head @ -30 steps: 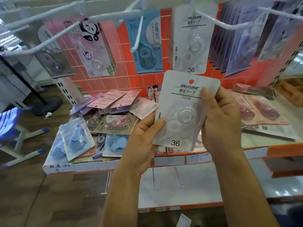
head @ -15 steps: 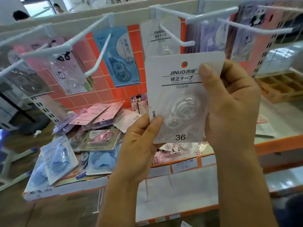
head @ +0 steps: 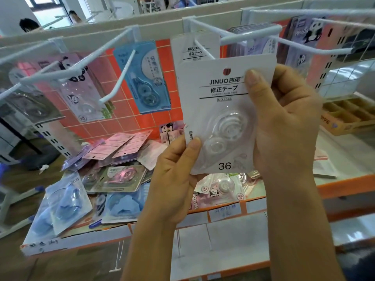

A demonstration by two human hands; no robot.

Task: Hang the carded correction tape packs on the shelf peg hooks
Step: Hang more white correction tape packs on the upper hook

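- Far left, a shelf (head: pixel 81 240) carries a heap of loose packs (head: pixel 119 175) lying flat and overlapping, blue ones at the front edge and pink and grey ones behind.
- Above them a blue pack (head: pixel 144 78) hangs on a white hook, long axis vertical.
- The left hand (head: pixel 174 179) comes up from below. Its thumb is pressed on the front of the lower left edge of the white pack (head: pixel 223 118), with the fingers behind, pinching the card.
- The white pack is held in mid-air in front of the hooks. Its long axis is upright, printed face toward the camera, hang hole at the top and "36" at the bottom.
- Just behind its top edge a peg hook (head: pixel 203 47) carries a matching hung pack (head: pixel 194 51); the hook's tip is hidden by the held card.
- The right hand (head: pixel 284 122) grips the card's right edge, thumb flat by the brand name and fingers curled behind.
- Far right sits a divided wooden tray (head: pixel 349 116).
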